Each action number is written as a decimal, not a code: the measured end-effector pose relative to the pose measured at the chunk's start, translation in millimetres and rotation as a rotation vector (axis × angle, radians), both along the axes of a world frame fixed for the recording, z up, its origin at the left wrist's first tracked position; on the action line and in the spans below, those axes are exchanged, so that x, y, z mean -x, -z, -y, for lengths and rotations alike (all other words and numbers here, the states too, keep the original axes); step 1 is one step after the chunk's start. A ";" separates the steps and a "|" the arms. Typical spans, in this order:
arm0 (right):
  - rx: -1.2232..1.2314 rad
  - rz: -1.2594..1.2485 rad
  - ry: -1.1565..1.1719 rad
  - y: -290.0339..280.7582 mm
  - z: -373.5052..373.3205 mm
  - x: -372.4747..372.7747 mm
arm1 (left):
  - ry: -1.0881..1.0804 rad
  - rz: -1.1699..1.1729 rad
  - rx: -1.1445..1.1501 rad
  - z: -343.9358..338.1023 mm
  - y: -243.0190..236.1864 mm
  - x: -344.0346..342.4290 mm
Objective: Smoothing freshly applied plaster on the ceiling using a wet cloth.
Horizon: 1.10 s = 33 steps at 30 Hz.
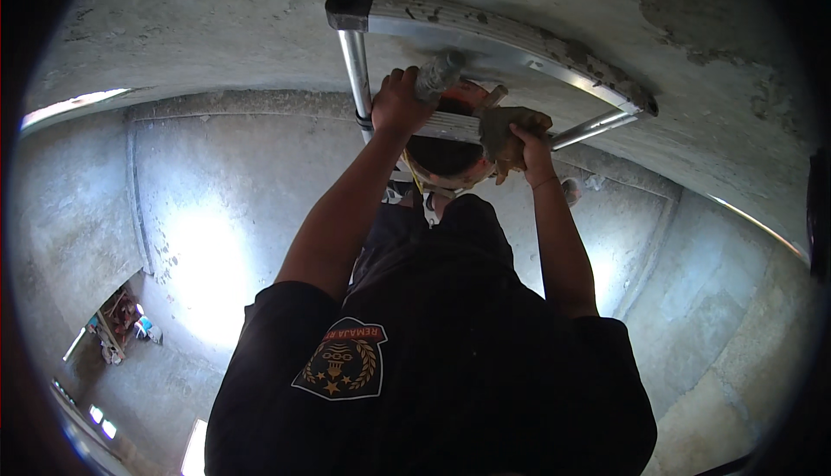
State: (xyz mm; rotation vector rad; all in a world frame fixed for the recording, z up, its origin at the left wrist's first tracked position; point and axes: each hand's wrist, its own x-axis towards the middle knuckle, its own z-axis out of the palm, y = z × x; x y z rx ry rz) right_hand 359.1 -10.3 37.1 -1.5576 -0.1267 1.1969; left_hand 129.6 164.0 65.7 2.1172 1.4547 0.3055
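Observation:
My left hand [401,106] is closed around a clear, crumpled plastic bottle [440,75] beside the ladder's left rail. Wrapped in my right hand [537,154] is a lumpy grey and tan piece [506,137], smeared with what looks like mortar; its kind is unclear. Both hands are at a rung of an aluminium ladder [502,33] that leans at the wall. Behind and below that rung sits an orange bucket [463,169] with a dark inside, partly hidden by the rung and hands. A short stick-like end [495,95] pokes up between my hands.
A rough grey cement wall [216,35] rises in front of me. The ladder's top bar carries dark splatters. Far below lies the grey floor [268,164], with bright light patches. A pile of odds and ends [121,324] lies at the lower left.

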 end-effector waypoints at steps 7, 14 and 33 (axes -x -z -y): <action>0.016 0.001 0.033 -7.9 -3.0 5.7 | 0.036 0.020 -0.045 -1.4 4.1 1.2; 0.045 0.068 0.044 -7.9 -6.8 8.9 | 0.022 0.023 -0.092 -1.1 6.2 2.5; 0.028 0.128 0.055 4.1 -5.0 10.5 | 0.027 0.018 -0.114 -1.6 7.6 3.4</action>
